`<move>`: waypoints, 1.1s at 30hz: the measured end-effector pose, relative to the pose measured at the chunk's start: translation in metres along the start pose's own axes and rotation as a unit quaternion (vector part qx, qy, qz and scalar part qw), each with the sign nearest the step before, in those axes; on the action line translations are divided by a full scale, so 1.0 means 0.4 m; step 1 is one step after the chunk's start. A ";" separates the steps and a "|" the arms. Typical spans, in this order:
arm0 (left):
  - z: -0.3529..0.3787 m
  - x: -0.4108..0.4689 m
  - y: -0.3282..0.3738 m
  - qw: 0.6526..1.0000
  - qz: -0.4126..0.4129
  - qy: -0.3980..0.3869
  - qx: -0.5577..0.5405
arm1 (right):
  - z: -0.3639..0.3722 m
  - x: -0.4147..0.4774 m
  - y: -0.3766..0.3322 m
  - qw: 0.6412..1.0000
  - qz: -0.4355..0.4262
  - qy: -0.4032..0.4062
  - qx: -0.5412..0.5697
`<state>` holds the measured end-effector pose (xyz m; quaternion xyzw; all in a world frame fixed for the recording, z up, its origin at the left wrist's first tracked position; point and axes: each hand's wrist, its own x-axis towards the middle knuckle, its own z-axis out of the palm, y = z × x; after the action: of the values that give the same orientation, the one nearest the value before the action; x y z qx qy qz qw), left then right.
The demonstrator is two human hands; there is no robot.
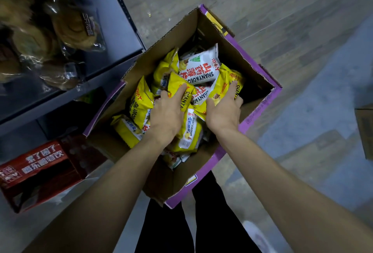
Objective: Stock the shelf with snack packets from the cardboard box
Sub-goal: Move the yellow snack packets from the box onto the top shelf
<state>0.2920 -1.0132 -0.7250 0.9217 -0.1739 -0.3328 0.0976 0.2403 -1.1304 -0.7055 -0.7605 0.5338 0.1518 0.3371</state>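
Note:
An open purple cardboard box point(260, 111) stands on the floor in front of me, holding several yellow and white snack packets. My left hand point(167, 113) reaches into it and grips a yellow packet point(177, 83) near the middle. My right hand point(224, 111) grips another yellow packet point(224, 85) toward the box's right side, thumb on top and fingers curled under its edge. A white packet point(199, 67) lies just beyond both hands. The dark grey shelf point(113, 20) stands to the left of the box.
Bagged bread point(76, 28) lies on the upper shelf board. A red carton point(40, 170) sits low on the left beside the box. My legs point(181, 222) stand right behind the box. Another cardboard box point(366, 131) shows at the right edge. Wood-look floor point(282, 10) surrounds the box.

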 end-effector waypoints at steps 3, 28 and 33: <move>-0.041 -0.042 0.004 1.000 0.030 0.010 0.003 | -0.020 -0.028 -0.014 0.998 -0.049 0.025 -0.010; 0.077 -0.053 -0.040 0.998 -0.050 0.022 -0.038 | 0.045 0.089 0.053 0.938 -0.168 -0.098 -0.287; 0.098 -0.021 -0.056 0.972 -0.089 -0.127 -0.175 | 0.038 0.112 0.049 0.935 -0.139 -0.130 -0.299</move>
<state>0.2661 -0.9920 -0.7565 0.8522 -0.0409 -0.4798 0.2046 0.2415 -1.1560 -0.7499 -0.8665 0.3040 0.3537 0.1779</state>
